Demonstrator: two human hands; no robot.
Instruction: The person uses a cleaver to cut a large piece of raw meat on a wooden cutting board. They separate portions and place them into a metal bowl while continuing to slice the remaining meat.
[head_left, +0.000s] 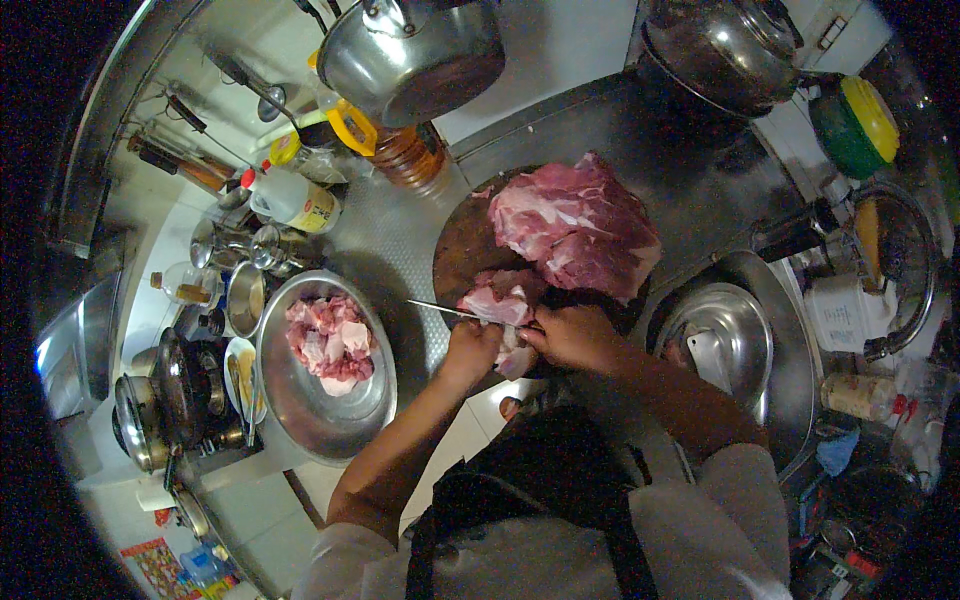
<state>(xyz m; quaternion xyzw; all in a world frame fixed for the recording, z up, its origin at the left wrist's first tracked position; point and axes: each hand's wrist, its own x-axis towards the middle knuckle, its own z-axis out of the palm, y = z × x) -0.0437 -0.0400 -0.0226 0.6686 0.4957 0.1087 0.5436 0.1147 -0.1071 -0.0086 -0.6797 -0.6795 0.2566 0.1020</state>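
A round wooden cutting board (459, 238) lies on the metal counter before me. On its near part rests a smaller piece of raw meat (496, 298) with pale fat. My left hand (474, 349) presses on this piece, fingers curled. My right hand (574, 337) is closed at the piece's right side around a knife, its handle hidden in the grip. The knife's thin blade (435, 305) is seen nearly edge-on, pointing left across the meat, just beyond my left fingers. A large slab of raw meat (574, 225) covers the board's far right.
Left of the board stands a metal basin (281, 405) holding cut meat chunks (330, 341). A sink (799, 390) at right contains a metal bowl (750, 315) with a cleaver (709, 360). An oil bottle (409, 161) and a white jug (292, 199) stand beyond; a metal pot (420, 67) is above.
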